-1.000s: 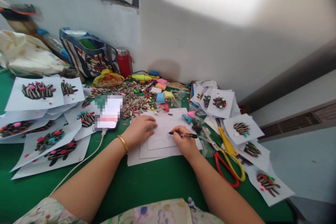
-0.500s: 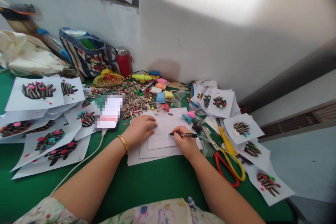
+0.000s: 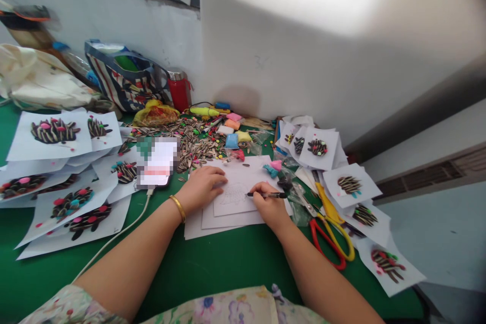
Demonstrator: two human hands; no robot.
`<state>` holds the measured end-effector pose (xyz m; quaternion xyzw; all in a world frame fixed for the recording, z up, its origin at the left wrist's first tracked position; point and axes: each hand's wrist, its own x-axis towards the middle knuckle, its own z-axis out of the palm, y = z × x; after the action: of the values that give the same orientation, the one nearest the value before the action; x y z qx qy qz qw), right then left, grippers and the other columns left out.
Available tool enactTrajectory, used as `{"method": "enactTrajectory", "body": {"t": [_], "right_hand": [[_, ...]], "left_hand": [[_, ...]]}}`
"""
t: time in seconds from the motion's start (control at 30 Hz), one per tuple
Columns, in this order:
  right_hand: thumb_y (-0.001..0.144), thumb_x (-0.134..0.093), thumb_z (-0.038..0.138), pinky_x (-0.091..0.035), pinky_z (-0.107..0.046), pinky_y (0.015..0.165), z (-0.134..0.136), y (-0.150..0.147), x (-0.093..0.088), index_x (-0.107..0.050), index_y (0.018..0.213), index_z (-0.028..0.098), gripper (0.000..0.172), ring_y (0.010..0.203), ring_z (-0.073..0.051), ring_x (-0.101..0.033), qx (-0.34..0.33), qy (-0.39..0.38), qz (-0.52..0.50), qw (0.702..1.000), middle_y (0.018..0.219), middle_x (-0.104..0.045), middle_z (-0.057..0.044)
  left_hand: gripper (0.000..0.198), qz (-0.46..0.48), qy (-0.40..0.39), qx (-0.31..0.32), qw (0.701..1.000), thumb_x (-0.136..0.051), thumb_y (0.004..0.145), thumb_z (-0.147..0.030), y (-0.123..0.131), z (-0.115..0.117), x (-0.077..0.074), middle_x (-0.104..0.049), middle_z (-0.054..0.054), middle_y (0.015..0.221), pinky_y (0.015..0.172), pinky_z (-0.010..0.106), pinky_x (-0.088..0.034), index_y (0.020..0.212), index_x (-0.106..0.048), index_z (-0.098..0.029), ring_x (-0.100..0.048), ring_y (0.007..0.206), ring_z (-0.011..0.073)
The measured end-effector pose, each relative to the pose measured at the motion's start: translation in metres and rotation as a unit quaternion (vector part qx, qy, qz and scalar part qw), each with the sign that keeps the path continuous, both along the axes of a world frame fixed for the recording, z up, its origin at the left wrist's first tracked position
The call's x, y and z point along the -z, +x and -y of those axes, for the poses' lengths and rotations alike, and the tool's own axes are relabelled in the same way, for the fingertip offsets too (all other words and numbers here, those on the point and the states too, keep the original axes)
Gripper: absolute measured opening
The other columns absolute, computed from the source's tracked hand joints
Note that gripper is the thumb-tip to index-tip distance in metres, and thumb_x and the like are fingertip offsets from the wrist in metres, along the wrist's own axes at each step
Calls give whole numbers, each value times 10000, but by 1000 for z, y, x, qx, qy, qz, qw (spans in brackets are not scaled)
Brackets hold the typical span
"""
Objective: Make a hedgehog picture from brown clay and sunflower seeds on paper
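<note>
My right hand (image 3: 270, 207) pinches a black pen (image 3: 275, 195), its tip at the right side of a faint line drawing (image 3: 234, 194). The drawing is on the top sheet of white paper (image 3: 231, 208), which lies over more sheets. Fingers stretched out, my left hand (image 3: 203, 186) rests flat on the left part of the sheets and holds nothing. A gold bracelet (image 3: 177, 208) circles the left wrist. Above the drawing a single sunflower seed (image 3: 246, 165) lies on the paper.
Sunflower seeds (image 3: 197, 144) are heaped behind the paper beside coloured clay packs (image 3: 231, 140). Scissors (image 3: 334, 238) and a yellow cutter (image 3: 327, 202) lie right. Seed-picture sheets (image 3: 49, 149) spread on both sides. A cabled phone (image 3: 159, 162) lies left; a red flask (image 3: 179, 91) stands behind.
The pen and the fingers of my right hand have shifted very slightly to the right. My left hand and the paper stay in place.
</note>
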<state>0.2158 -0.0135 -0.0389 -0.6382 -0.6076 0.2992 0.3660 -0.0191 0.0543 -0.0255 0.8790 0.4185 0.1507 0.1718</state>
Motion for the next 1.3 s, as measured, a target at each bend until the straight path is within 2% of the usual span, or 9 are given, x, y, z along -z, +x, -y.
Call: {"method": "enactTrajectory", "body": {"t": [0.23,0.57,0.8,1.07,1.3], "right_hand": [[740,-492,240,-412,-275,589,-1,3,-1,-638,725,224,147,648,-177,-558,20,3,-24,999,685,-627,4],[752,-496,237,-416,-279,621,0,3,0,-651,753,223,156,691,-182,-578,7,-3,5,1000,724,-654,-1],[745,-490,222,-415,-273,609,-1,3,1,-639,719,215,152,664,-175,-557,6,10,-28,1000,685,-619,2],[838,-517,288,-452,-294,689,-5,-3,-1,-688,930,209,210,745,-190,-600,-8,31,-7,999,835,-690,-23],[860,-509,293,-464,-322,801,-7,-5,-3,-684,971,215,222,873,-207,-629,-30,36,20,999,917,-703,-32]], "left_hand": [[235,-1,4,2,1000,-651,853,-258,0,0,-1,-655,50,1230,1045,436,-407,1075,-730,-265,-553,1190,265],[236,-14,4,3,1000,-642,869,-266,0,0,0,-645,49,1250,1046,432,-403,1090,-723,-259,-543,1202,262],[233,-12,8,4,1000,-651,863,-263,0,-1,0,-651,47,1245,1045,430,-407,1084,-726,-255,-550,1196,260],[245,-10,15,6,1000,-659,851,-254,-1,-1,2,-653,48,1242,1045,430,-411,1086,-727,-259,-557,1189,262],[237,-12,14,2,1000,-662,852,-259,0,0,1,-656,45,1240,1040,447,-411,1081,-726,-260,-560,1188,266]]}}
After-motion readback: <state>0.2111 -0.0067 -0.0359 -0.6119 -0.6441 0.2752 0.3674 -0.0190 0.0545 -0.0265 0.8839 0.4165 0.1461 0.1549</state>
